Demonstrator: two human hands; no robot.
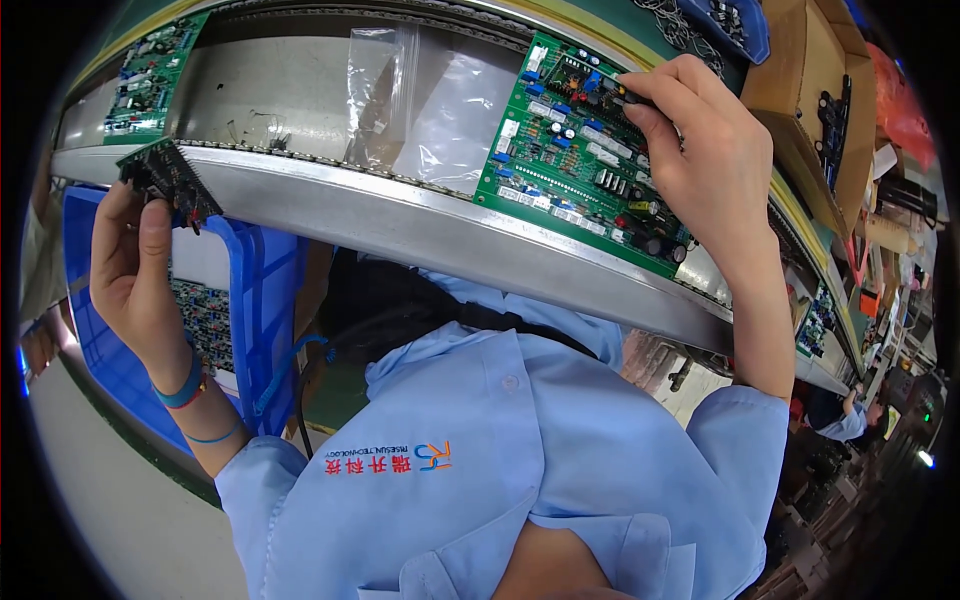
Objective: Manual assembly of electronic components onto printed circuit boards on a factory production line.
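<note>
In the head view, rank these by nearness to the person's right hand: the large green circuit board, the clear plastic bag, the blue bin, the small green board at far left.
From the right hand:
1. Large green circuit board, right under the fingers.
2. Clear plastic bag, mid-conveyor, to its left.
3. Blue bin, lower left, below the conveyor rail.
4. Small green board, far upper left.

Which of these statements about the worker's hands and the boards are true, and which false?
1. The left hand holds a small dark board. True.
2. The right hand rests on the blue bin. False: its fingertips are on the big green board.
3. A clear plastic bag lies on the conveyor between the two green boards. True.
4. The big green board lies inside the blue bin. False: it lies on the conveyor.
5. The left wrist is bare. False: it wears a blue wristband.
</note>
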